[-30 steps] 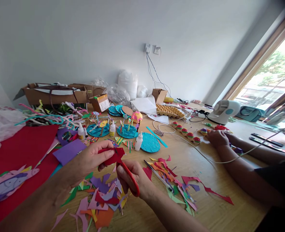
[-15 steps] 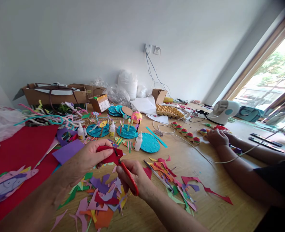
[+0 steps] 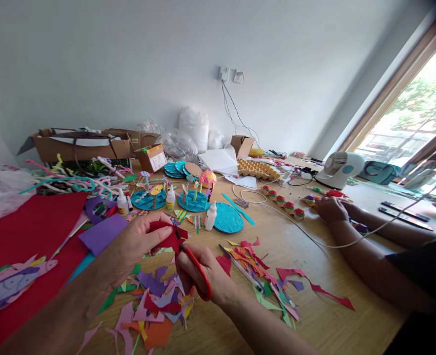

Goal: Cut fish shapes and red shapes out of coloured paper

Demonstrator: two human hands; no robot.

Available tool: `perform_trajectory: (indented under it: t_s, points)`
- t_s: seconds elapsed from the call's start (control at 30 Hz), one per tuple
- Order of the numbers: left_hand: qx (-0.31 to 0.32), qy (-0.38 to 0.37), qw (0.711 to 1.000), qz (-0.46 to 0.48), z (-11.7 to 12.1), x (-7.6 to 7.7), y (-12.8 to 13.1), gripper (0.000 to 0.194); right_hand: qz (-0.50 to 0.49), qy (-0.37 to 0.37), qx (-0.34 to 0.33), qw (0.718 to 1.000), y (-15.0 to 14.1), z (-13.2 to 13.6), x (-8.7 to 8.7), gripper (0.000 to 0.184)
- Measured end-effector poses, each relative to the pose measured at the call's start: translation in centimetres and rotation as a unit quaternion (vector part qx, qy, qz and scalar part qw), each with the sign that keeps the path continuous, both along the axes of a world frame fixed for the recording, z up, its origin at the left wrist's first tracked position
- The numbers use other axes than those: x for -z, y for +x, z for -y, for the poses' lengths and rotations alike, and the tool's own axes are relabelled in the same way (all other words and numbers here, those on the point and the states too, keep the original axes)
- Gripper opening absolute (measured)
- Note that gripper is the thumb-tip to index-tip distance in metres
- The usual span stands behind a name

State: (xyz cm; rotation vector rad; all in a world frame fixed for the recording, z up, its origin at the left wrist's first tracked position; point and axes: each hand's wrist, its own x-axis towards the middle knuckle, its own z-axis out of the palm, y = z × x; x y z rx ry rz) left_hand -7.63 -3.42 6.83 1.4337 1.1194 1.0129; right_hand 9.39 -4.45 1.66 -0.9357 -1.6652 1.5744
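My left hand (image 3: 146,238) pinches a small piece of red paper (image 3: 169,240) between thumb and fingers, above the table. My right hand (image 3: 203,273) is closed around red-handled scissors (image 3: 203,281), with the dark blades against the red paper. Under both hands lies a heap of colourful paper scraps (image 3: 159,305). A pen (image 3: 242,268) rests among more scraps to the right of my right hand. Just beyond the hands stand a white glue bottle (image 3: 210,217) and a round turquoise disc (image 3: 228,217).
At left, paper fish cut-outs (image 3: 14,283) lie on a red sheet (image 3: 36,217), near purple paper (image 3: 103,234). Decorated turquoise plates (image 3: 194,201) stand farther back. On the right are a co-worker's hand (image 3: 331,210), a painted egg-carton strip (image 3: 284,202), a white cable (image 3: 314,241) and a fan (image 3: 340,170).
The scissor blades have shifted slightly along the red paper, and the paper has tilted a little in my left hand. The whole view has moved slightly. The co-worker's hand stays put.
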Motion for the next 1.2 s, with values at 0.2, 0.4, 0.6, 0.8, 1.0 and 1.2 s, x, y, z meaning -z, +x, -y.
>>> perform_trajectory:
  t_s: [0.2, 0.4, 0.6, 0.8, 1.0, 1.2]
  points:
    - [-0.003, -0.009, 1.000, -0.021, 0.12, -0.05, 0.06, 0.023, 0.005, 0.000, 0.004, 1.000, -0.10, 0.01, 0.02, 0.061]
    - [-0.011, -0.014, 0.999, -0.035, 0.25, -0.16, 0.15, 0.023, 0.005, -0.009, 0.014, 1.000, -0.20, -0.06, 0.15, 0.058]
    - [-0.005, -0.014, 1.000, -0.028, 0.07, -0.05, 0.02, 0.024, 0.010, -0.015, 0.033, 0.999, -0.26, -0.07, 0.21, 0.054]
    - [0.003, -0.016, 1.000, -0.025, -0.03, -0.01, -0.04, 0.023, 0.006, -0.018, 0.035, 0.999, -0.29, -0.01, -0.05, 0.052]
    - [-0.004, -0.017, 0.999, -0.034, -0.09, -0.02, -0.18, 0.021, 0.003, -0.016, 0.033, 0.999, -0.24, -0.08, -0.01, 0.052]
    - [-0.017, -0.021, 0.999, -0.025, -0.30, 0.08, -0.27, 0.022, 0.011, -0.010, 0.041, 0.999, -0.20, -0.12, 0.10, 0.050]
